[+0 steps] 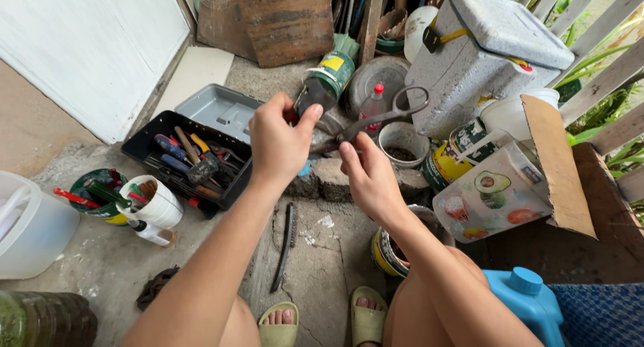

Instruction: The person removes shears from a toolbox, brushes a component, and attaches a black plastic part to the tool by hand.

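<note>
The black toolbox point(151, 140) sits open on the concrete floor point(322, 266) to my left, its grey lid point(218, 109) thrown back, and screwdrivers with blue, yellow and wooden handles point(188, 156) lie jumbled inside. Just beside it a white cup point(157, 206) and a green tin point(97, 192) hold more small tools. A yellow-banded can point(386, 253) stands by my right knee, with something dark inside. Behind my hands a small white pot point(404, 144) holds what looks like dirt. A clear plastic jug printed with fruit pictures point(493, 196) stands on the right, beneath a white foam box point(479, 58).

My left hand point(278, 142) has its fingers point(305, 119) curled narrow, pinching the blade end of the old scissors point(376, 119). My right hand point(369, 176) grips them lower down, fingers closed around the middle. The scissors are raised in front of me, above the floor, dull rusty metal, their round handle loops pointing up and to the right. A dark, narrow saw blade point(285, 246) lies flat on the rough cracked concrete between my legs.
</note>
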